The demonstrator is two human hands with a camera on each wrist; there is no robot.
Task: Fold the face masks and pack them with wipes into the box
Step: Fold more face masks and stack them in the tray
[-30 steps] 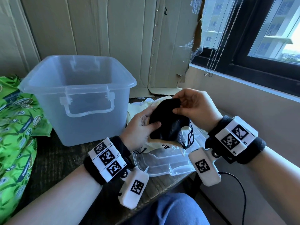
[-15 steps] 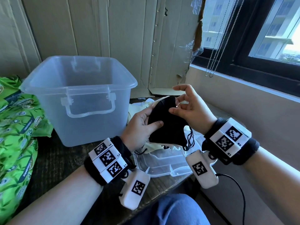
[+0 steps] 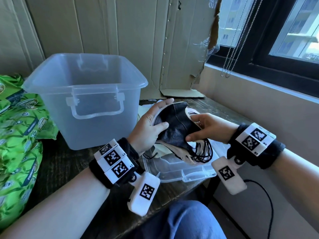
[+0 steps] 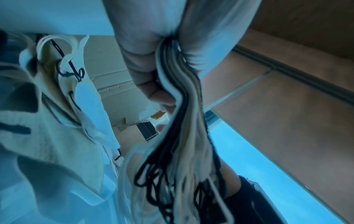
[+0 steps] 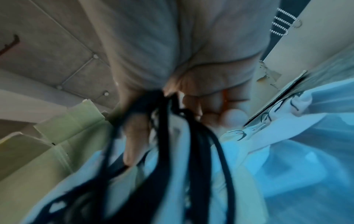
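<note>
i read this as mid-fold. left hand [image 3: 148,125] gripped a stack of masks [image 3: 174,128], thumb clamped on the black top one; right hand [image 3: 208,128] pinched its near edge, loops dangling. all held just above the lid [image 3: 181,171], right of the box [image 3: 86,100]. box looked empty, so nothing packed yet. green wipes packs [image 3: 19,135] lay untouched at far left. dark wood table [image 3: 57,163], cardboard behind, window to the right.
</note>
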